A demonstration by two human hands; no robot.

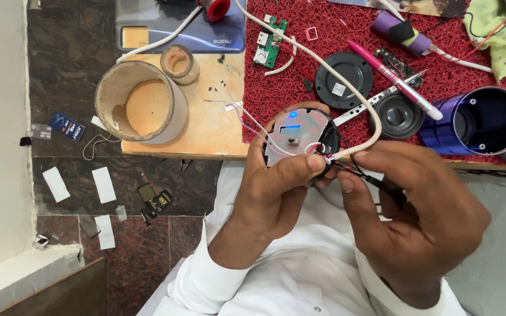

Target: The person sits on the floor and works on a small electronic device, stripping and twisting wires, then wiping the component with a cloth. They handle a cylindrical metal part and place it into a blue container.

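Closest to the camera, the right hand (417,216) pinches a bundle of thin black wires between thumb and fingers, close to where they join the white cable (346,88). The left hand (279,181) cups a round circuit board (297,137) by its edge, thumb pressed across the front; a blue light glows on it. The board looks light, stiff and fragile, and the fine red and white leads seem easy to tear, so the rim is the safest place to grip. Beyond, on the red mat (300,70), lie a black speaker cone (396,115), a pink pen (390,79) and a purple cylindrical housing (475,122).
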